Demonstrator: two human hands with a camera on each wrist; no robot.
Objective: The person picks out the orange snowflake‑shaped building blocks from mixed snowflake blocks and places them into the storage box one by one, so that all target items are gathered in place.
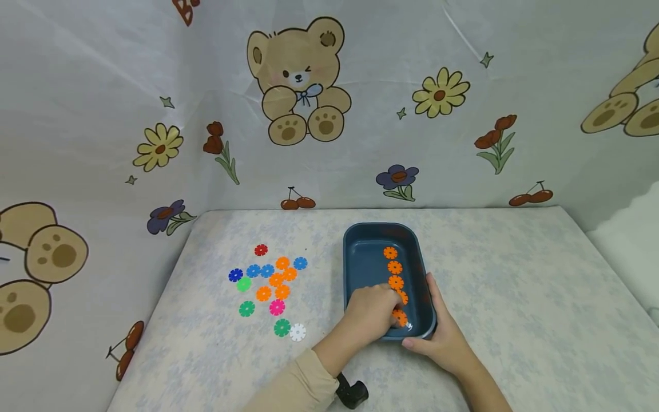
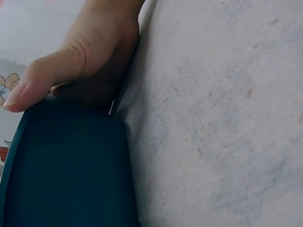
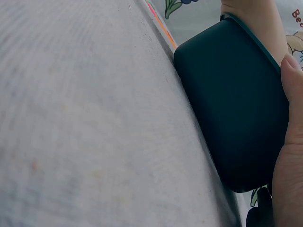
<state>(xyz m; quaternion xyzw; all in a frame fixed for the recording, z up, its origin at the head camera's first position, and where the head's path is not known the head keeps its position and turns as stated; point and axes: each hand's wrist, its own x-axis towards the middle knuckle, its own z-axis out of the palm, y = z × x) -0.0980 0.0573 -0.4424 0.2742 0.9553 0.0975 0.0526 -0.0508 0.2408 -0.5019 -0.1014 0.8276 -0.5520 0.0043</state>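
Observation:
A dark blue tray (image 1: 355,252) stands on the table with a column of small orange slotted discs (image 1: 394,267) along its right half. My left hand (image 1: 372,312) reaches over the left rim into the tray, its curled fingers at the lowest orange disc (image 1: 400,316), which they seem to pinch. The left wrist view shows that thumb (image 2: 40,82) over the rim, the fingertips at the disc hidden. With thumb on the near rim and fingers along the right side, my right hand (image 1: 443,337) grips the tray's near right corner. Its thumb (image 3: 292,78) also shows in the right wrist view.
Left of the tray, loose slotted discs lie scattered: several orange discs (image 1: 276,279), blue discs (image 1: 253,270), green discs (image 1: 246,308), a red disc (image 1: 261,250), a pink disc (image 1: 277,307) and a white disc (image 1: 297,332). A patterned cloth wall (image 1: 360,171) rises behind the table.

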